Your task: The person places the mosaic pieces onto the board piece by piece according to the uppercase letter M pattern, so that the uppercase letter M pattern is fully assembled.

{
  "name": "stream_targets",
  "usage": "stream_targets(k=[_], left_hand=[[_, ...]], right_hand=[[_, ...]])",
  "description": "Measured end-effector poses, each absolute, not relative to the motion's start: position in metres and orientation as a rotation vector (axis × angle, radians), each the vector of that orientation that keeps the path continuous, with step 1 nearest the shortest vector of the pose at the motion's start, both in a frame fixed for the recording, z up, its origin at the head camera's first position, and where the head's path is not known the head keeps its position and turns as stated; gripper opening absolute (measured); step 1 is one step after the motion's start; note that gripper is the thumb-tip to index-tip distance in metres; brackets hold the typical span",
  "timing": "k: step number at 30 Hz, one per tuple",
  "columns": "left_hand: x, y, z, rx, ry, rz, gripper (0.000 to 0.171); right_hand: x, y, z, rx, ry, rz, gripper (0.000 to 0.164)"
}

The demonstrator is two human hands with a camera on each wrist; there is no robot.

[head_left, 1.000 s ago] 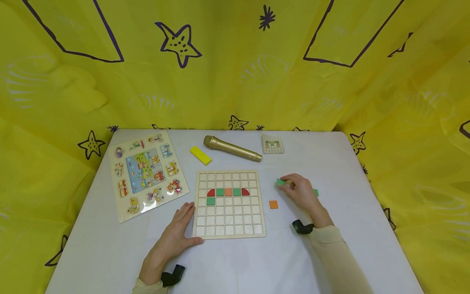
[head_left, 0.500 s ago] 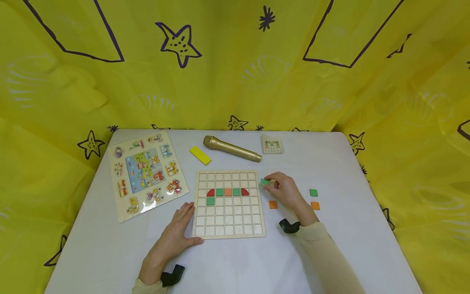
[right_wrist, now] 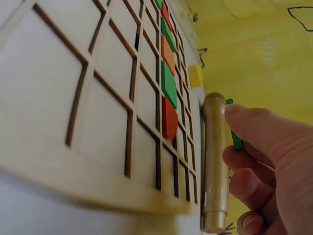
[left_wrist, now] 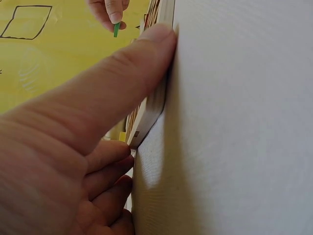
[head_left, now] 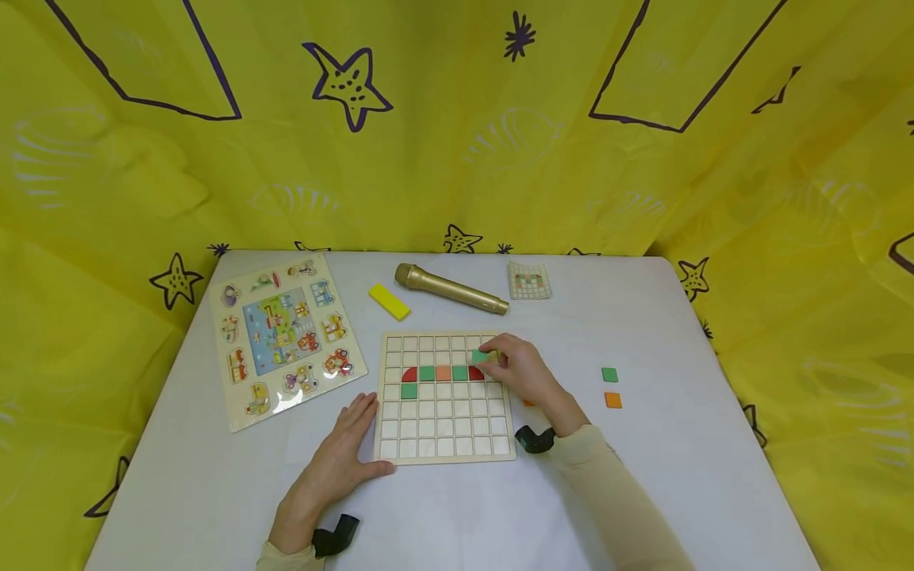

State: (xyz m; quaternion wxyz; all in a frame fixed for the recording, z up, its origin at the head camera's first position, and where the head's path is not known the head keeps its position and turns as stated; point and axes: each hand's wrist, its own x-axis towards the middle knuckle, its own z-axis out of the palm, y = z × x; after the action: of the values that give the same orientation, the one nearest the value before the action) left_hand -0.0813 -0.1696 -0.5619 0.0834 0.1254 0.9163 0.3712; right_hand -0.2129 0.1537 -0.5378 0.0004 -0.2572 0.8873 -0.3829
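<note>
My right hand (head_left: 524,373) pinches a green square tile (head_left: 480,356) between thumb and fingers, held above the upper right of a wooden grid board (head_left: 444,460). The right wrist view shows that tile (right_wrist: 236,139) edge-on, raised off the board. Along one row of the board lie a red rounded piece (head_left: 410,374), a green tile (head_left: 427,373), an orange tile (head_left: 443,373), another green tile (head_left: 460,373) and a second red piece (head_left: 474,373). One green tile (head_left: 409,390) sits just below the row's left end. My left hand (head_left: 339,456) rests with fingers and thumb against the board's lower left corner.
Right of the board lie a green tile (head_left: 609,374) and an orange tile (head_left: 613,400); another orange tile (head_left: 528,403) is mostly behind the right hand. Farther back are a yellow block (head_left: 389,302), a gold microphone (head_left: 452,289) and a pattern card (head_left: 529,281). A picture puzzle (head_left: 236,400) lies left.
My right hand has carried the green tile leftward from the table on the right to over the board, uncovering the loose tiles at right. The left hand has stayed put.
</note>
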Motion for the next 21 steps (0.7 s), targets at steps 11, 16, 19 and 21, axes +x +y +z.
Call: stream_targets(k=[11, 16, 19, 21], left_hand=[[-0.082, -0.169, -0.564, 0.38, 2.752, 1.13, 0.107], [-0.081, -0.169, -0.565, 0.383, 2.762, 1.133, 0.107], [-0.081, -0.17, -0.566, 0.395, 2.769, 1.141, 0.106], [-0.081, -0.17, -0.566, 0.406, 2.774, 1.146, 0.106]], right_hand=[[-0.2, 0.126, -0.545, -0.874, 2.742, -1.082, 0.024], [-0.194, 0.117, -0.551, -0.888, 2.719, -1.075, 0.024], [-0.191, 0.113, -0.554, -0.905, 2.712, -1.08, 0.025], [-0.19, 0.111, -0.554, -0.909, 2.705, -1.087, 0.025]])
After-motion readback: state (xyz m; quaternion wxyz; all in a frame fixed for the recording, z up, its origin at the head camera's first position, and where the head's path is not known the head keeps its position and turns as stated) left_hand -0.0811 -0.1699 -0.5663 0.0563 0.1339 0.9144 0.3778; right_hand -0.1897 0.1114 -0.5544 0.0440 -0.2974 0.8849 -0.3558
